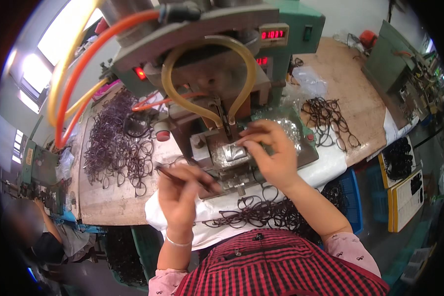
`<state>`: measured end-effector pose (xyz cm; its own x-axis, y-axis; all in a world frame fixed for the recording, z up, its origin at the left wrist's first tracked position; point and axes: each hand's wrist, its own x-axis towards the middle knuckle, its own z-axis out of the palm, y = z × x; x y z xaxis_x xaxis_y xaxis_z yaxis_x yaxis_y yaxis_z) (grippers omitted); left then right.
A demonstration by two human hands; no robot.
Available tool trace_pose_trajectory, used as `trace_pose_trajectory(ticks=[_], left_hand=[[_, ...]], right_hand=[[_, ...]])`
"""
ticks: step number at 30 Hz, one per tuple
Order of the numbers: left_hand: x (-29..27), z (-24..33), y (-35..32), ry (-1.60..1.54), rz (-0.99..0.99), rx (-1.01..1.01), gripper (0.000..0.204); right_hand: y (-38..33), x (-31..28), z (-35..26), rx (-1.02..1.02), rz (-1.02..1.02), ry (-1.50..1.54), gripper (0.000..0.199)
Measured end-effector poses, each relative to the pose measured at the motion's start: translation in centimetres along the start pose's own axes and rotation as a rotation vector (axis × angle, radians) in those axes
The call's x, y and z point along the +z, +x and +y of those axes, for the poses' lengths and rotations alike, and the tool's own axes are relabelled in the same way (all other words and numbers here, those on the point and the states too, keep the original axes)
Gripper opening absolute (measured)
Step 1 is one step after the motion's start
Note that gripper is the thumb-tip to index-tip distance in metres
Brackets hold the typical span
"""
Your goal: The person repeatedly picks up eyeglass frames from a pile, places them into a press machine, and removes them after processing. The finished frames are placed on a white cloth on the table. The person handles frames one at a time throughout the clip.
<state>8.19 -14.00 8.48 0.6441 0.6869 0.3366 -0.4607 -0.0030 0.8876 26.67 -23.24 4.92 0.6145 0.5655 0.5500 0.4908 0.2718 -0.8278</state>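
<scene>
- Two bare hands work at a green press machine (286, 19) that fills the upper middle of the head view.
- The left hand (178, 190) sits at about 7 o'clock from the machine's foil-wrapped block (230, 153), its fingers closed around a thin dark eyeglass frame part (175, 173); the part is slim, brownish and rod-like, and sticks out toward 10 o'clock from the fist.
- The right hand (270, 153) rests just at 3 o'clock of the block, fingers curled and fingertips touching the block's top edge; whether it pinches anything small there cannot be told.
- The block is silvery and crinkled, lying on the machine's grey bed directly under the narrow pressing head (225, 121).
- A yellowish hose (209, 74) loops down to that head, and orange hoses (84, 64) arc off toward 10 o'clock.
- Many dark wire eyeglass frames lie about: a big tangled heap (116, 143) at 9 o'clock on the wooden bench, a smaller pile (330, 121) at 2 o'clock, and a spread (261, 212) on white cloth (325, 167) at 6 o'clock, just in front of the person's red-checked apron (276, 266).
- At 4 o'clock stands a blue crate (352, 197), and beyond it yellow-edged boxes (404, 182) hold more dark frames.
</scene>
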Motion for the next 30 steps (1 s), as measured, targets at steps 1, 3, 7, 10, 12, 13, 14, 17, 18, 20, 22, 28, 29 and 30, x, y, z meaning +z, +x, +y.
trace_pose_trajectory(ticks=[1, 3, 7, 10, 12, 13, 14, 17, 18, 20, 22, 28, 29, 30], left_hand=[[-0.6, -0.5, 1.2, -0.015, 0.096, 0.174, 0.007], [-1.1, 1.4, 1.6, 0.079, 0.088, 0.423, 0.022], [-0.1, 3.0, 4.2, 0.418, 0.111, 0.535, 0.013], [-0.6, 1.0, 6.2, 0.226, 0.247, 0.536, 0.011], [-0.3, 1.0, 6.4, 0.18, 0.246, 0.535, 0.011], [-0.3, 0.9, 6.2, 0.156, 0.253, 0.529, 0.011], [-0.4, 1.2, 6.1, 0.071, 0.197, 0.501, 0.015], [-0.6, 0.6, 6.5, 0.237, 0.299, 0.535, 0.008], [-0.3, 0.6, 6.5, 0.231, 0.323, 0.544, 0.007], [-0.4, 1.0, 6.2, 0.205, 0.299, 0.499, 0.012], [-0.8, 1.1, 6.3, 0.221, 0.281, 0.485, 0.014], [0.9, 1.2, 5.3, 0.216, 0.253, 0.489, 0.005], [0.5, 1.1, 4.3, 0.22, 0.187, 0.487, 0.007], [-0.4, 0.8, 3.0, 0.249, 0.084, 0.453, 0.013]], right_hand=[[0.0, 1.0, 0.5, 0.063, -0.01, 0.112, 0.028], [-0.6, 2.4, 1.2, 0.148, -0.052, 0.216, 0.036], [-1.6, 3.3, 0.5, 0.245, 0.032, 0.284, 0.041], [-2.2, 4.4, 0.4, 0.292, 0.107, 0.511, 0.045], [-2.1, 4.7, 0.5, 0.302, 0.115, 0.591, 0.046], [-2.1, 4.7, 0.5, 0.306, 0.126, 0.595, 0.046], [-2.2, 4.8, 0.4, 0.311, 0.137, 0.601, 0.046], [-2.4, 5.0, 0.9, 0.314, 0.158, 0.626, 0.047], [-2.5, 5.0, 1.0, 0.318, 0.159, 0.643, 0.047], [-2.4, 5.0, 0.8, 0.336, 0.156, 0.662, 0.048], [-2.3, 4.9, 0.6, 0.334, 0.144, 0.649, 0.047], [-2.3, 3.5, 0.4, 0.208, 0.066, 0.288, 0.048], [-1.9, 2.8, 0.0, 0.212, 0.023, 0.229, 0.049], [-1.4, 2.3, -0.7, 0.222, -0.024, 0.176, 0.049]])
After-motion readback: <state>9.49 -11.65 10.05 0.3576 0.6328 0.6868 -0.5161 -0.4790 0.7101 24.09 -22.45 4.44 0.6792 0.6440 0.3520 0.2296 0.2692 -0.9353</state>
